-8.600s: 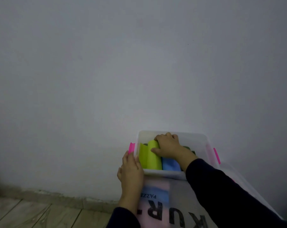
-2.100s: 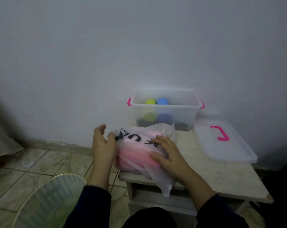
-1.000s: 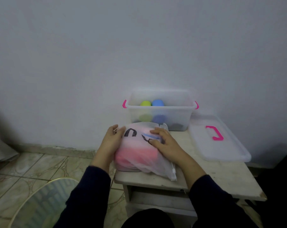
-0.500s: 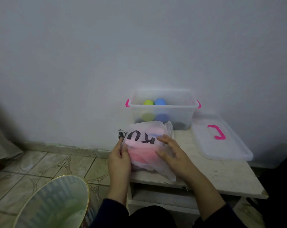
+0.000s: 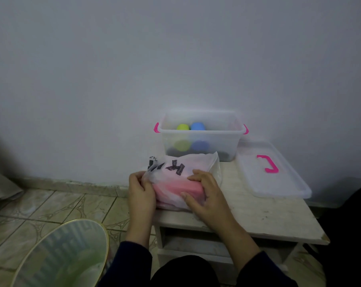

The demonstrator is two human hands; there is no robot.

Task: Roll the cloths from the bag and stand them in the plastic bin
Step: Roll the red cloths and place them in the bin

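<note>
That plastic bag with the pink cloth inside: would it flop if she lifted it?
Probably floppy: the bag is thin and wrinkles under both hands. Likely light, since only soft pink cloth shows inside. Its film may be slippery.

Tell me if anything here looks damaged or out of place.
The table has a chipped front right corner. The lid lying beside the plastic bin overhangs the table's right edge slightly. Otherwise nothing stands out.
</note>
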